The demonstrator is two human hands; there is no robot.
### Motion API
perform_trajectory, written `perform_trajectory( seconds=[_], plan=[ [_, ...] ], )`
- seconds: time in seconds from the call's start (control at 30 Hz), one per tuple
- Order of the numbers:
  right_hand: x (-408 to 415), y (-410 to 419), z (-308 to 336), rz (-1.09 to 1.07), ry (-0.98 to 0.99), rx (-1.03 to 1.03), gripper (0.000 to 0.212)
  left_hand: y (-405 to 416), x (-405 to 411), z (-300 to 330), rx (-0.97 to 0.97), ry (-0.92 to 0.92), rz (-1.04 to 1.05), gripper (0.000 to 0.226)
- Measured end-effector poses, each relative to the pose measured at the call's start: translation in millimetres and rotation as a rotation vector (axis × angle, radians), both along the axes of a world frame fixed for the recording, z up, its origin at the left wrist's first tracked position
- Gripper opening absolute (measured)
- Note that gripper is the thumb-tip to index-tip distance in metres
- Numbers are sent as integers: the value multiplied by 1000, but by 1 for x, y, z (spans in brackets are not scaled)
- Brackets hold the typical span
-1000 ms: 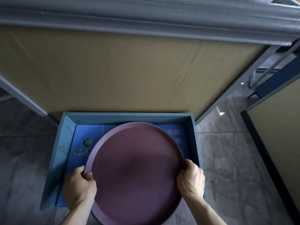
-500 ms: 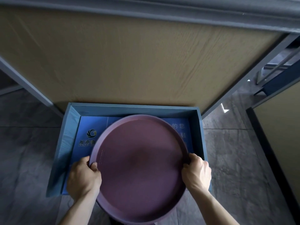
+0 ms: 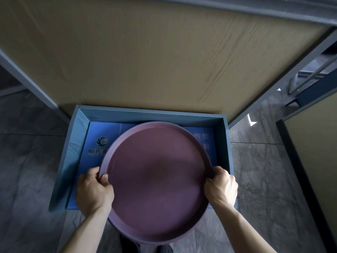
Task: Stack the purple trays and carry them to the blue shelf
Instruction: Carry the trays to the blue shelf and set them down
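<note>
A large round purple tray with a raised rim fills the middle of the view, held level over the blue shelf. My left hand grips its left rim with the thumb over the edge. On the opposite rim, my right hand holds on the same way. The shelf is a low open blue box with a printed blue sheet on its bottom. The tray's far half is above the box; its near half sticks out past the front edge. Whether more trays lie beneath the top one is hidden.
A big tan wood-grain panel in a grey frame stands right behind the blue shelf. A second tan panel with a dark edge is at the right. Grey stone floor tiles surround the box.
The tray and both hands have moved a little farther over the blue shelf, and the view has closed in on it. Both hands keep the same grip.
</note>
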State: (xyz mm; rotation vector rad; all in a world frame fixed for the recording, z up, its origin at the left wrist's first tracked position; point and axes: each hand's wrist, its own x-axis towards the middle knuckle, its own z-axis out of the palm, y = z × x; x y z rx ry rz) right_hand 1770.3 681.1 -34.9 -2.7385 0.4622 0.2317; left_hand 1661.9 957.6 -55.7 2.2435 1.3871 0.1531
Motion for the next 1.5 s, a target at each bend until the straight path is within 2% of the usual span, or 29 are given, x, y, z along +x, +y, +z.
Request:
perform_trajectory(
  seconds=[0.1,0.27,0.53,0.7,0.87,1.13,1.3,1.4,1.5],
  plan=[
    [-3,-2,1,6,-15,5,14,-1,1,-2,-4,-34,22,27],
    [1,-2,4,6,-49,23,21,-2,2,-3,-7,-103,45,23],
    [0,0,0,-11,-4,27,21,-3,2,-3,21,-34,13,26],
    [4,0,1,-3,10,57,31,-3,2,0,27,-10,-1,28],
    [4,2,5,-11,35,57,27,-1,-1,3,64,41,-29,28],
    [5,3,8,-35,41,75,36,9,3,7,15,65,-45,23],
    [2,4,6,0,41,56,30,11,9,9,-46,137,-21,23],
    [-1,5,3,63,53,24,42,9,16,15,-45,215,-68,37],
    [-14,5,1,265,-13,-52,76,-4,15,22,89,164,-234,67]
  ],
)
